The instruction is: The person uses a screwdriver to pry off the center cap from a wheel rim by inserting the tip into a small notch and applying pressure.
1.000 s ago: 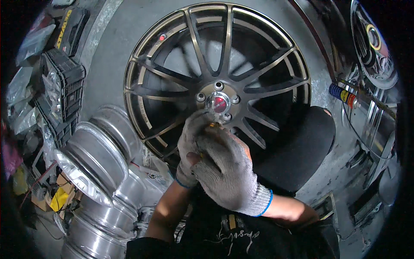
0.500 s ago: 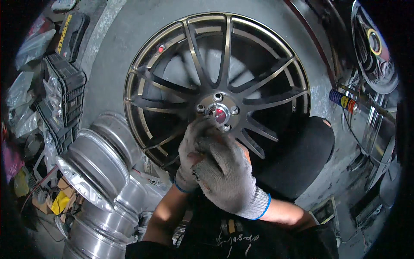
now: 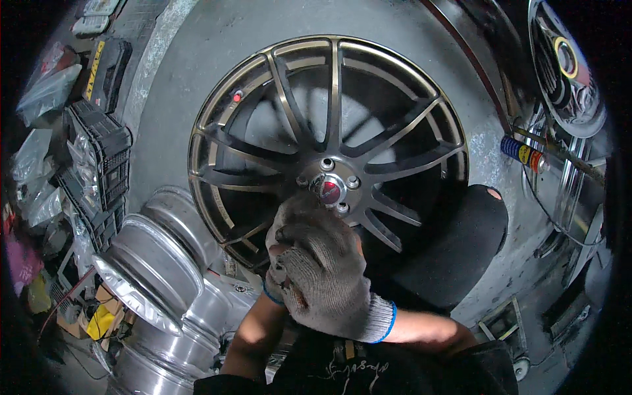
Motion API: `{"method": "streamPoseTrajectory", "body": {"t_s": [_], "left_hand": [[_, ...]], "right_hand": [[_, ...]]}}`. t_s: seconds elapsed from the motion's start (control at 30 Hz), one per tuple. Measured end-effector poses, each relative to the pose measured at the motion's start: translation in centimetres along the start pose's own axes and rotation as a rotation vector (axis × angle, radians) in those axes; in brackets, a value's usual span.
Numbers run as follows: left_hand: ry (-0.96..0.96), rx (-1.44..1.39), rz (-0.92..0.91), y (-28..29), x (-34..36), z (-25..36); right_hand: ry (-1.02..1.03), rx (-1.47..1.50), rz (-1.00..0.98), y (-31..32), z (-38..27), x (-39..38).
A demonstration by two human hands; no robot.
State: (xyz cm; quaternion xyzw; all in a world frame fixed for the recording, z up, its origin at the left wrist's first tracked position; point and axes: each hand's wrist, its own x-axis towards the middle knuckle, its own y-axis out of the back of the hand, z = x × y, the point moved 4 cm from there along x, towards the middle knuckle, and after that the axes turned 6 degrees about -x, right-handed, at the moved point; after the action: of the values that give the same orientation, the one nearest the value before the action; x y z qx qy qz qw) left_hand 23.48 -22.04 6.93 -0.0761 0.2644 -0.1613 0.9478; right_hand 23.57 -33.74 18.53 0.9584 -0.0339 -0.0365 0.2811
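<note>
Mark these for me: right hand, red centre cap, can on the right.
Right hand [image 3: 331,276]: head view, its gloved back.
Centre cap [image 3: 330,192]: head view, its red face.
Can [image 3: 523,154]: head view, the side of its body.

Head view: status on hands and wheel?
Left hand and right hand gloved, together near hub; grip hidden. Wheel partly covered: leg overlapping its lower right.

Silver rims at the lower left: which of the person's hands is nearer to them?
Left. The left hand is to the right of the silver rims, apart from them; the right hand is farther right, partly covering the left.
</note>
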Motion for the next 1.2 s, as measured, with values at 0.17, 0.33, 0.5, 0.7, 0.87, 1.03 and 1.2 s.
{"method": "streamPoseTrajectory", "body": {"t_s": [0.17,0.33,0.5,0.7,0.87,1.03,1.2], "left_hand": [[0.094,-0.073,-0.018,-0.2,-0.4,1.4],[0.166,-0.115,-0.053,-0.6,-0.3,3.6],[0.261,-0.007,-0.032,-0.5,-0.2,4.9],[0.241,0.023,-0.116,-0.3,0.3,5.5],[0.218,0.057,-0.151,-0.7,0.4,6.8],[0.162,0.17,-0.198,-1.3,1.5,8.5],[-0.06,0.505,-0.414,-0.1,3.1,9.5]], "right_hand": [[-0.019,-0.092,-0.013,-0.3,0.1,0.2],[-0.044,-0.085,-0.035,-0.6,0.3,0.1],[-0.069,-0.11,-0.023,-0.6,0.2,0.3],[-0.107,-0.032,-0.017,-0.3,0.4,1.0],[-0.088,-0.083,0.01,-0.5,0.1,0.6],[0.015,-0.085,0.054,-1.0,-0.8,-0.4],[0.025,-0.101,0.031,-0.4,-0.8,0.1]]}}
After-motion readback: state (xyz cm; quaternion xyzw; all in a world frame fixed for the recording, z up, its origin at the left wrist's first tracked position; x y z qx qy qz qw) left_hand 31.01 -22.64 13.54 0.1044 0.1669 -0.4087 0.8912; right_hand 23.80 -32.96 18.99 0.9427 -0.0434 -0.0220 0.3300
